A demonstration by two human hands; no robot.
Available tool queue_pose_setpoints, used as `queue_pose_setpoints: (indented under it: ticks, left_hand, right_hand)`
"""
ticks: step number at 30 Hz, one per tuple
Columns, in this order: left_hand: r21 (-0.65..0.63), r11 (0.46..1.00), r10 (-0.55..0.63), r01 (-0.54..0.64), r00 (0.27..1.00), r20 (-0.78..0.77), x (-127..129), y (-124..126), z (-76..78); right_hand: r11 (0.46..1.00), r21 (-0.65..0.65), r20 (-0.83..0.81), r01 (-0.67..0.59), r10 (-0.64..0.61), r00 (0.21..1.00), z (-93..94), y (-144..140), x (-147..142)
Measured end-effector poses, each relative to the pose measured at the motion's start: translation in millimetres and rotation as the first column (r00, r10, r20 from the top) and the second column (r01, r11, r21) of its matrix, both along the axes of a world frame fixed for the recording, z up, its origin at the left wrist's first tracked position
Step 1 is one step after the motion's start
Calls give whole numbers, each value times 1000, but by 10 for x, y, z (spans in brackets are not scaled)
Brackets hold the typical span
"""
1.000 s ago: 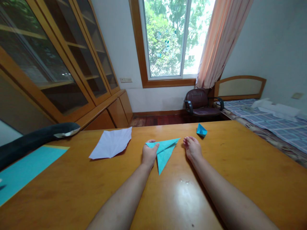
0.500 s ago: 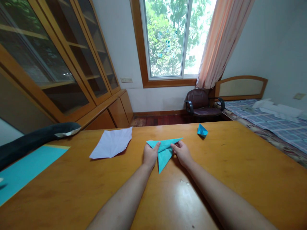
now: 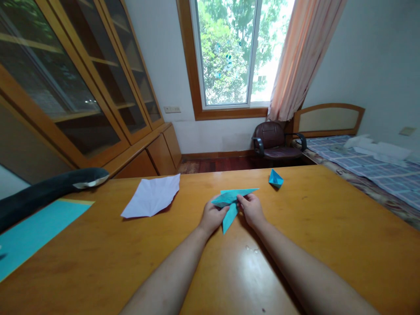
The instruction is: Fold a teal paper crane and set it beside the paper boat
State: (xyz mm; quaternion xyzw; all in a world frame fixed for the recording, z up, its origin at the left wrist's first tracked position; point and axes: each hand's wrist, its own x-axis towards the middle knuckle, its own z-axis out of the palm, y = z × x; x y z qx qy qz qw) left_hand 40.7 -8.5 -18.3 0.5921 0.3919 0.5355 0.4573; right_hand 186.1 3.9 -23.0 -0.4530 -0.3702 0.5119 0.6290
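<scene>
Figure: paper folding at a wooden table (image 3: 328,245), seen from the head camera. My left hand (image 3: 212,216) and my right hand (image 3: 252,209) both gripped the folded turquoise paper (image 3: 231,202) near the middle of the table, well in from the far edge. The left fingers were closed on its left portion, lifting a flap off the surface; the right thumb and fingers pinched its upper right part. The paper's long tip pointed right, past my right hand, and a narrower point hung down toward me between the two hands.

Surroundings: a small folded turquoise piece (image 3: 275,178) stood apart to the far right of my hands; a creased white sheet (image 3: 152,197) lay well apart to the left; a flat turquoise sheet (image 3: 36,232) lay at the table's left edge, beside a dark padded armrest (image 3: 46,189).

Risks, as I judged them: the raised flap could crease off line if my two hands pulled unevenly, since neither hand pinned the paper flat. The thin points could crumple or tear under too tight a pinch. The polished tabletop looked slippery, so the paper might slide when pressed down, spoiling the alignment of its edges.
</scene>
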Motion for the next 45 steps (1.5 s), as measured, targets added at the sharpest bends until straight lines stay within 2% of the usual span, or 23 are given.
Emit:
queue_pose_setpoints:
  ticks: [2,4,6,8,11,15,20,27,33,37,40,45]
  left_hand:
    - [-70,996,-48,55,993,108,13,13,-40]
    - [-134,990,-12,37,984,180,14,14,-54]
    - [-156,987,0,38,971,238,-5,11,-36]
    - [-152,983,-53,104,951,304,-37,8,0]
    - [-170,960,-136,223,900,413,-76,8,44]
    - [-241,927,-122,288,838,531,-79,9,47]
    - [-315,879,-139,357,825,547,-72,-1,20]
    - [-312,864,-178,395,819,545,-85,-18,50]
    - [-256,885,-190,390,803,564,-68,-11,109]
    - [-324,887,-107,330,829,549,-100,27,65]
    - [-350,887,-83,303,848,523,-110,43,40]
    - [-369,879,-107,303,879,465,-93,24,45]
  right_hand:
    - [1000,2,-15,22,-22,1000,-10,19,29]
    - [1000,7,-100,11,-11,995,-14,37,64]
    - [999,4,-237,-32,32,971,-7,48,98]
    - [997,-6,-336,-76,69,939,6,52,129]
    - [991,1,-438,-130,117,891,23,54,163]
    - [961,49,-543,-271,253,800,29,50,192]
    - [907,69,-544,-415,383,747,33,19,207]
    - [853,62,-509,-518,474,719,94,-12,201]
    - [810,31,-475,-585,527,705,178,-33,236]
    - [773,65,-449,-631,588,673,201,-81,214]
    - [774,76,-392,-629,603,695,187,-104,184]
    - [790,-4,-300,-613,584,754,198,-134,131]
